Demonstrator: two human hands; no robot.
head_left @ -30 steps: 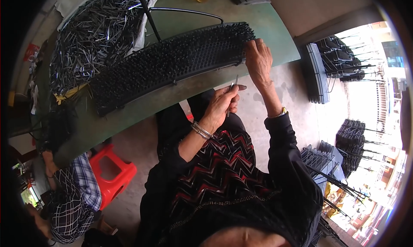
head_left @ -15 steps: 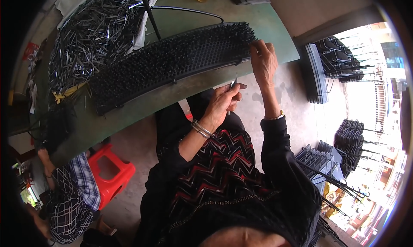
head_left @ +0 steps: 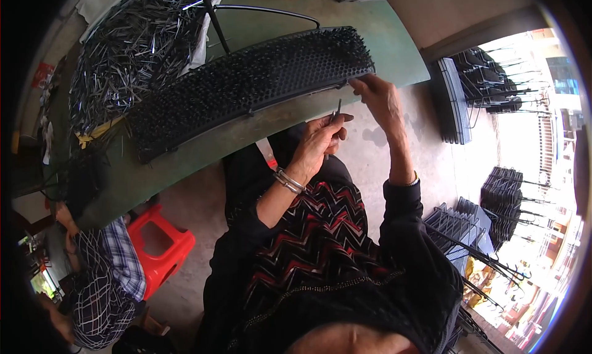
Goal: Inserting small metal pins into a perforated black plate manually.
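Note:
A long black perforated panel [head_left: 290, 81] lies across the table, its holes mostly filled with short dark upright pieces. A band of bare holes runs along its near right side. My left hand [head_left: 319, 141] is closed around a few thin dark strips [head_left: 337, 109], their ends poking up past the thumb, just off the table's near edge. At the panel's near right edge, my right hand [head_left: 382, 101] has its fingertips pinched together. Anything between those fingertips is too small to make out.
A big heap of loose dark strips [head_left: 135, 52] rests on white sheeting at the left. A black bent metal rod [head_left: 271, 10] stands behind the panel on the green table [head_left: 398, 52]. Another person sits at lower left beside a red stool [head_left: 163, 243]. Black racks [head_left: 456, 101] stand right.
My right hand has moved down and left, from the panel's right end to its near edge. My left hand stays nearly in place, still gripping the strips.

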